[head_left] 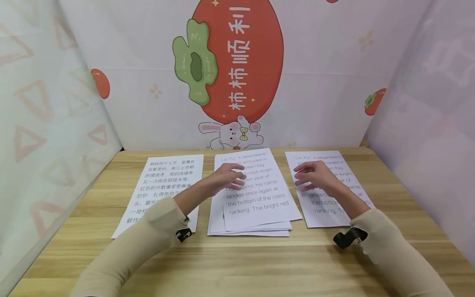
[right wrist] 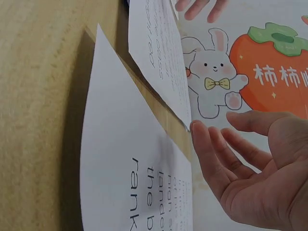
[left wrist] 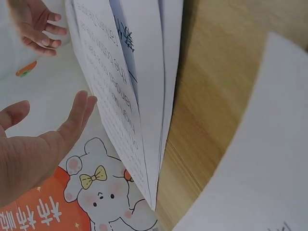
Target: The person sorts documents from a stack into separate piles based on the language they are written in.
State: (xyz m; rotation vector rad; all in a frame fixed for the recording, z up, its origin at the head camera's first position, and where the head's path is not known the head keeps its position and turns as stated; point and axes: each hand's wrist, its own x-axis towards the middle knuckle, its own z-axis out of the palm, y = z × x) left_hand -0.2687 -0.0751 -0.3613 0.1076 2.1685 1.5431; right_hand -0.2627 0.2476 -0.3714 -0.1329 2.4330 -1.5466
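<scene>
Above the middle pile of paper sheets (head_left: 259,198), my left hand (head_left: 227,178) hovers with fingers loosely bent and nothing in them. The pile's top sheet carries English text and sits askew over the sheets beneath. My right hand (head_left: 315,176) is over the right sheet (head_left: 323,214), also printed in English, and holds nothing. In the right wrist view, the fingers of the right hand (right wrist: 260,168) appear apart from the paper. On the left lies a sheet with Chinese text (head_left: 174,169), partly hidden by my left forearm.
The sheets lie on a wooden table (head_left: 237,264). Behind it hangs a white backdrop (head_left: 319,103) with a large red persimmon and a rabbit printed on it. Pale fabric walls (head_left: 44,123) close off both sides. Each sleeve cuff has a black wrist device (head_left: 349,238).
</scene>
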